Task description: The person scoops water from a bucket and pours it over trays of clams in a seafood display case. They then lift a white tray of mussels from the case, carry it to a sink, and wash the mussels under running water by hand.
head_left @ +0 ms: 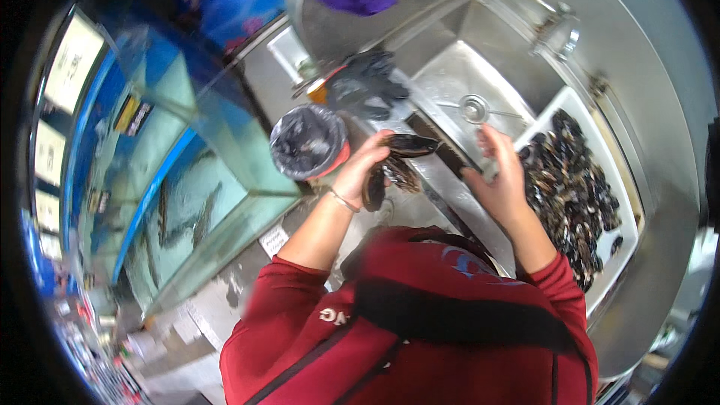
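Observation:
My left hand [354, 178] is closed around a small clump of mussels. One long dark mussel [412, 145] sticks out past the fingers, and a second mussel [373, 187] hangs under the palm. Between them shows a tuft of brown, stringy beard [403, 175]. My right hand [501, 184] is over the near edge of the steel sink [450, 82], with its fingers apart and nothing visible in it. To its right, a white tray [627, 234] holds a heap of dark mussels [568, 187].
A bin lined with a black bag [307, 139] stands just left of my left hand. Black gloves [367, 84] lie on the counter beyond it. A glass tank [202, 217] with fish fills the left side. The faucet [556, 34] rises behind the sink.

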